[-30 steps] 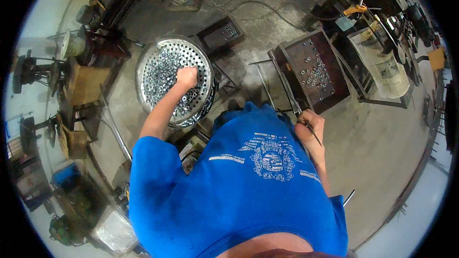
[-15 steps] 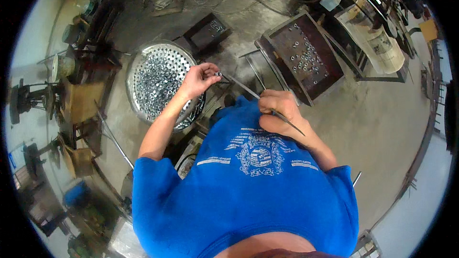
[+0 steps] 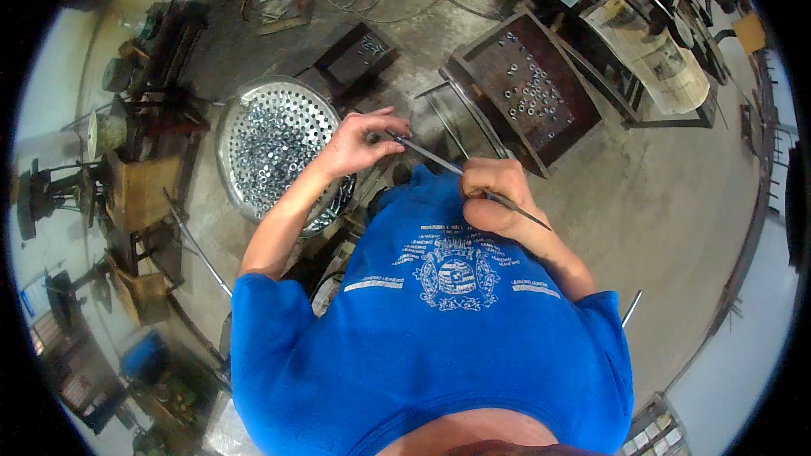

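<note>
My right hand (image 3: 497, 194) is wrapped round a long thin metal file (image 3: 435, 157) in front of my blue shirt. The file's pointed tail sticks out past the heel of that hand. Its other end reaches up-left to my left hand (image 3: 356, 145), whose thumb and fingers pinch a small metal nut (image 3: 400, 143). The file's tip lies at the nut, between the fingers; whether it passes through the hole I cannot tell. Below and left of my left hand stands a round perforated metal basin (image 3: 296, 95) heaped with shiny nuts (image 3: 272, 145).
A dark rectangular metal tray (image 3: 568, 131) with scattered nuts stands ahead on the right. Beside the basin is a small dark box (image 3: 336, 69) with a few pieces inside. A cable (image 3: 422, 8) lies on the far floor. Cluttered benches (image 3: 152, 173) line the left.
The file has slid forward up-left, so its tip now lies among my left fingers at the nut. My left hand has shifted slightly right. The view has tilted a little.
</note>
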{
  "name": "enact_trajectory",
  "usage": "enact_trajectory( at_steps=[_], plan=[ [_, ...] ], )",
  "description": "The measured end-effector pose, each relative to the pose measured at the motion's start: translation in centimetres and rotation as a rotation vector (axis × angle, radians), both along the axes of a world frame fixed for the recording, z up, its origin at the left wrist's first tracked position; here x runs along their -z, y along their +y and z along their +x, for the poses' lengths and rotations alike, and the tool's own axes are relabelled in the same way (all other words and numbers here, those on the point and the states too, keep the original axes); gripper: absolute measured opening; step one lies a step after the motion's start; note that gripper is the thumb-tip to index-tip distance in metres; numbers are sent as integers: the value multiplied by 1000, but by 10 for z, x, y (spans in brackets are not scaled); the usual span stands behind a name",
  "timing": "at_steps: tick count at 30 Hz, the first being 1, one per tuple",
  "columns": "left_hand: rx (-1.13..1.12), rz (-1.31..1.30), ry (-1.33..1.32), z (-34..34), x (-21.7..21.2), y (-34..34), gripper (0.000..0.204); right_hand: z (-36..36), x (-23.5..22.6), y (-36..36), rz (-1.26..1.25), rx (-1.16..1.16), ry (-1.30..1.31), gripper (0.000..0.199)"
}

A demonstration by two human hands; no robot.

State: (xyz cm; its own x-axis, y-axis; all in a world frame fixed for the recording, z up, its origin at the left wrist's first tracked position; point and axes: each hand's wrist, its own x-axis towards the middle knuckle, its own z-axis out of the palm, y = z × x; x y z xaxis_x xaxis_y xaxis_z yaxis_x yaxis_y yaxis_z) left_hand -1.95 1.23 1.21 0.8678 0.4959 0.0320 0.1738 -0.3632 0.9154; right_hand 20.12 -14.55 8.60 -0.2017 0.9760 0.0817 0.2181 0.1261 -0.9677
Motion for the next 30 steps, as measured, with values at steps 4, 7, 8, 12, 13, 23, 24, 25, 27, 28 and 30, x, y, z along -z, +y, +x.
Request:
enact_trajectory(
  at_steps=[4, 7, 8, 12, 13, 23, 24, 25, 27, 28, 30],
  plan=[
    [99, 73, -49, 15, 1, -5, 23, -2, 14, 6, 22, -15, -30, 21],
    [139, 143, -106, 36, 5, -11, 22, -1, 29, 10, 69, -29, -159, 21],
    [150, 159, -111, 42, 11, -12, 22, 1, 33, 7, 85, -12, -215, 20],
    [174, 307, -161, 79, 28, -5, 24, 20, 11, -22, 98, 148, -350, 19],
    [145, 299, -134, 92, 37, 0, 23, 27, 8, -34, 100, 209, -372, 20],
    [-4, 281, -67, 211, 71, 16, 52, 52, 24, -75, 13, 656, -325, 15],
    [-59, 347, -61, 209, 69, 19, 55, 50, 25, -73, -4, 640, -319, 15],
    [-59, 274, -24, 199, 66, 23, 55, 48, 26, -73, -28, 624, -323, 15],
    [-70, 137, 62, 159, 58, 38, 54, 45, 29, -72, -69, 581, -314, 15],
    [-94, 122, 94, 131, 54, 44, 52, 42, 28, -69, -80, 570, -307, 15],
    [-147, 129, 244, 61, 70, 65, 51, 36, 28, -62, -95, 537, -283, 16]
  ],
)
